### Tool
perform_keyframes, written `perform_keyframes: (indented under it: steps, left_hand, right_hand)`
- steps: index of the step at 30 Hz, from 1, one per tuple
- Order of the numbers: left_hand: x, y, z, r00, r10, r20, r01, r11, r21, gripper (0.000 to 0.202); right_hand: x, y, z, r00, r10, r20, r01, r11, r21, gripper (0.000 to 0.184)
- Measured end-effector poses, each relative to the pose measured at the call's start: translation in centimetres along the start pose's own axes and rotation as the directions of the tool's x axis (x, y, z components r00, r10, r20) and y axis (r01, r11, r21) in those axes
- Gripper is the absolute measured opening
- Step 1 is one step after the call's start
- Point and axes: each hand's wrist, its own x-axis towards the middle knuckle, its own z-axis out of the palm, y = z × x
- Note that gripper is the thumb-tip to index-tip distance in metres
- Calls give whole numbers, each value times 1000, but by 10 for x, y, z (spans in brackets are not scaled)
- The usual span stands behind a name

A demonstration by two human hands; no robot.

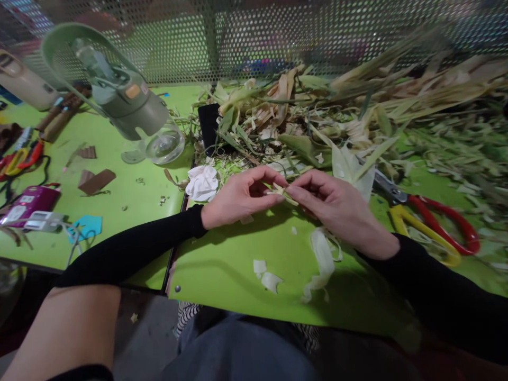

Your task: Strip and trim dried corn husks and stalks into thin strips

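Over the green table (230,275), my left hand (246,196) and my right hand (333,206) meet with thumbs and fingertips pinched together. Between them is a small pale strip of corn husk (280,190), partly covered by the fingers. Below my right hand lies a curled pale husk strip (322,259). Small cut husk pieces (270,281) rest nearer the table's front edge. Beside my left wrist sits a crumpled white tissue (202,183). To the right of my right hand are scissors (432,211) with one red and one yellow handle.
A big heap of corn husks (286,116) spreads across the back and right, against a perforated metal screen (270,42). A dark phone (208,127) lies at its left edge. Further left stand a green-lidded bottle (135,106), a purple box (32,203) and another pair of scissors (24,159).
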Motion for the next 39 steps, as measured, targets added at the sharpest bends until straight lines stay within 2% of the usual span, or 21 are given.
perform_keyframes:
  steps: [4, 10, 16, 18, 20, 22, 24, 27, 31, 34, 36, 39]
  left_hand:
    - [-1, 5, 1, 1000, -16, -4, 16, 1000, 18, 35]
    - [-7, 9, 4, 997, -26, 76, 23, 999, 44, 29]
    - [-5, 7, 4, 999, -21, 38, 20, 1000, 8, 31]
    - [-4, 6, 5, 1000, -5, 16, 5, 1000, -20, 24]
    - [-3, 5, 5, 999, -11, -53, 8, 998, -69, 23]
    - [-2, 4, 5, 992, -59, -115, 45, 992, -118, 28]
    - [-2, 3, 4, 987, -122, -102, 106, 983, -148, 29]
    - [-1, 3, 3, 987, -154, -39, 145, 974, -172, 28]
    - [0, 3, 2, 990, -124, -67, 112, 980, -163, 36]
    - [0, 2, 3, 991, -108, -79, 93, 980, -175, 40]
    - [0, 2, 5, 992, -98, -82, 79, 976, -205, 37]
    - [-2, 0, 7, 990, -119, -79, 95, 960, -264, 29]
  right_hand:
    - [-2, -1, -1, 999, 0, 33, -2, 999, 49, 30]
    - [-3, -4, -1, 998, 50, 33, -54, 986, 158, 34]
    - [0, -2, 1, 992, 78, 104, -99, 972, 215, 40]
    - [1, -1, 2, 997, 54, 61, -65, 975, 214, 41]
    - [1, 0, 4, 999, 28, -18, -24, 979, 204, 40]
    - [1, 2, 6, 997, 6, -77, 9, 981, 194, 37]
    - [1, 4, 8, 995, -9, -104, 29, 980, 195, 35]
    - [0, 6, 9, 995, -4, -100, 24, 980, 199, 34]
    - [1, 3, 8, 996, -22, -91, 36, 986, 162, 32]
    - [1, 0, 6, 998, 14, -63, -6, 992, 124, 35]
    - [1, -1, 5, 998, 45, -38, -40, 993, 113, 38]
    - [0, 1, 6, 998, 32, -49, -25, 992, 121, 39]
